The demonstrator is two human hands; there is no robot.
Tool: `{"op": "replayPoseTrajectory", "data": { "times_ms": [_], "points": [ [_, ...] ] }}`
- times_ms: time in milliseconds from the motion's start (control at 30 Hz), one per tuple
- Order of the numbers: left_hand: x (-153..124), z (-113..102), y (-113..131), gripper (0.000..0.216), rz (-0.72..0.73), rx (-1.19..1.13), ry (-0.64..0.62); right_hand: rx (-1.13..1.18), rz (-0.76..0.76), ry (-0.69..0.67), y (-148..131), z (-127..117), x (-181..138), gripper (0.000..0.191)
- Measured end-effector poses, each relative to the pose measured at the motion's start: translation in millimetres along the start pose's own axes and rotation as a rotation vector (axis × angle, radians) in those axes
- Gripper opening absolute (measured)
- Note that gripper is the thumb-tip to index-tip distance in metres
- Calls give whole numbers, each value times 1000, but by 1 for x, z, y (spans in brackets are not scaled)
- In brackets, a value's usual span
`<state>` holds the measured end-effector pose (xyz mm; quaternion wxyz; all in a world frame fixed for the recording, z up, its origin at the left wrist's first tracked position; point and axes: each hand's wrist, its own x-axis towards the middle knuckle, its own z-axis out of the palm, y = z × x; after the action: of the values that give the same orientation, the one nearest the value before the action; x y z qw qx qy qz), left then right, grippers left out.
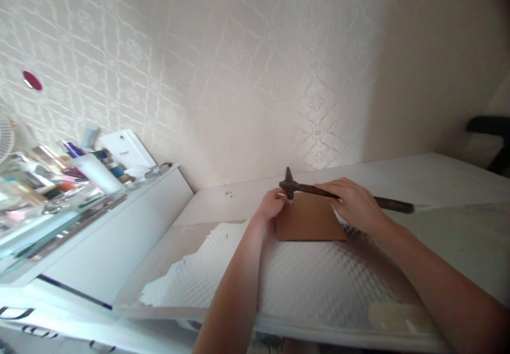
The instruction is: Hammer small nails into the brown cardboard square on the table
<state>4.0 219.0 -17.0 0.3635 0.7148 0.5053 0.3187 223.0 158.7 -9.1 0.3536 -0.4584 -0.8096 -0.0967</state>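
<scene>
My right hand [353, 202] is wrapped round the dark wooden handle of a hammer [308, 188], well up towards the head. The hammer's rusty brown head lies over the far left corner of a flat brown board [311, 225]. At that same corner my left hand [274, 203] has its fingertips pinched together, close under the hammer head. Whatever they hold is too small to make out. Small dark specks dot the board along its far edge. Beneath the board is a quilted silvery sheet [319, 285].
The sheet covers part of a white table [402, 176] against a patterned wall. Several tiny bits [228, 193] lie left of the board. On the left stands a white drawer unit [91, 247], its top crowded with bottles, tubes and a white box [129, 149]. A black chair part [488, 125] shows far right.
</scene>
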Motion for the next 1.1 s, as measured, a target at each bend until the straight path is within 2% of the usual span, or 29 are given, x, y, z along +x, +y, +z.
{"op": "replayPoseTrajectory", "data": {
  "times_ms": [500,733,1100],
  "points": [
    [0,-1,1,22,13,15,0,5,0,-4,0,0,0,47],
    [-1,0,2,26,-8,-50,-15,-1,10,-21,0,0,0,46],
    [-3,0,5,21,-63,-137,4,3,14,3,-2,-1,0,45]
  ]
}}
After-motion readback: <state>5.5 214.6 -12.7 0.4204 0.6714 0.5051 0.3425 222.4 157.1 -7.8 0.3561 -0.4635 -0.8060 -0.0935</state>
